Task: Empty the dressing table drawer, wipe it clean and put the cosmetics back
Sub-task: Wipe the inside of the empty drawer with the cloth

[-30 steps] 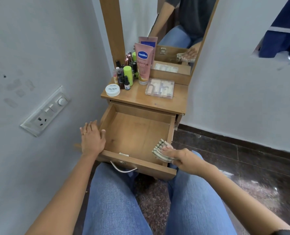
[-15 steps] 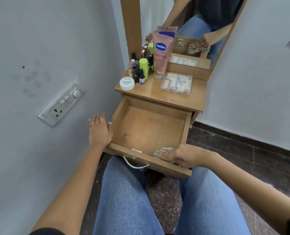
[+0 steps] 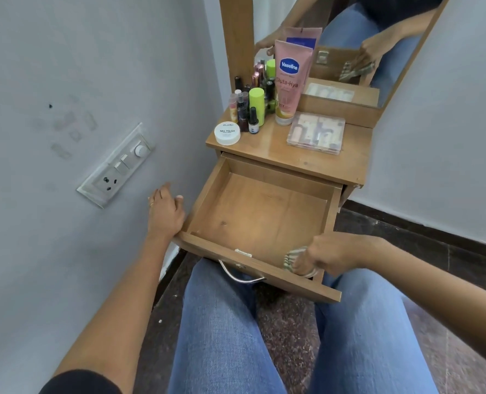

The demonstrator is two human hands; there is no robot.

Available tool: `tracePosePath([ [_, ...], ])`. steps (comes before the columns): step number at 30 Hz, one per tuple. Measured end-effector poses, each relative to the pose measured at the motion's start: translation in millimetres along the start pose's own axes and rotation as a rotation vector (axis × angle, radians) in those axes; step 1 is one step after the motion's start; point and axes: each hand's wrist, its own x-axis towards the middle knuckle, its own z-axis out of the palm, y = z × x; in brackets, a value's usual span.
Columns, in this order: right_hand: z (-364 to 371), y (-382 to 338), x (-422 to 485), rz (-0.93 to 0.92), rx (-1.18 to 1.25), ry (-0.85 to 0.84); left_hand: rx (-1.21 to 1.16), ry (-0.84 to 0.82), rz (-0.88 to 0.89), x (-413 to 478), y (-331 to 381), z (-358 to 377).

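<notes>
The wooden drawer (image 3: 204,191) is pulled out over my knees and holds no cosmetics. My right hand (image 3: 332,253) grips a striped green-and-white cloth (image 3: 291,258) in the drawer's near right corner, against the front panel. My left hand (image 3: 165,211) rests on the outside of the drawer's left wall, fingers loosely bent. On the table top (image 3: 349,160) stand a pink Vaseline tube (image 3: 290,81), a white nail polish remover jar (image 3: 227,133), a lime green bottle (image 3: 256,106), several small dark bottles (image 3: 248,120) and a clear flat palette case (image 3: 317,132).
A grey wall with a switch and socket plate (image 3: 116,166) runs close along the left. The mirror (image 3: 349,38) behind the table top reflects my arms and the cloth. A metal handle (image 3: 239,275) hangs from the drawer front. Dark speckled floor lies to the right.
My right hand has slid the cloth along the drawer's front edge into the near right corner. My left hand stayed at the left wall. The camera moved closer and leftward.
</notes>
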Motion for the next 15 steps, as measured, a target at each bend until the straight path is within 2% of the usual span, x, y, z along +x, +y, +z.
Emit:
tracePosePath([
  [3, -18, 10, 6, 0.065, 0.148, 0.022, -0.056, 0.014, -0.029, 1, 0, 2],
  [5, -26, 13, 27, 0.067, 0.281, 0.161, -0.073, 0.026, -0.033, 0, 0, 3],
  [8, -27, 10, 79, 0.037, 0.333, 0.366, -0.111, 0.054, -0.076, -1, 0, 3],
  [15, -20, -26, 180, -0.057, 0.399, 0.355, -0.110, 0.085, -0.074, -1, 0, 4],
])
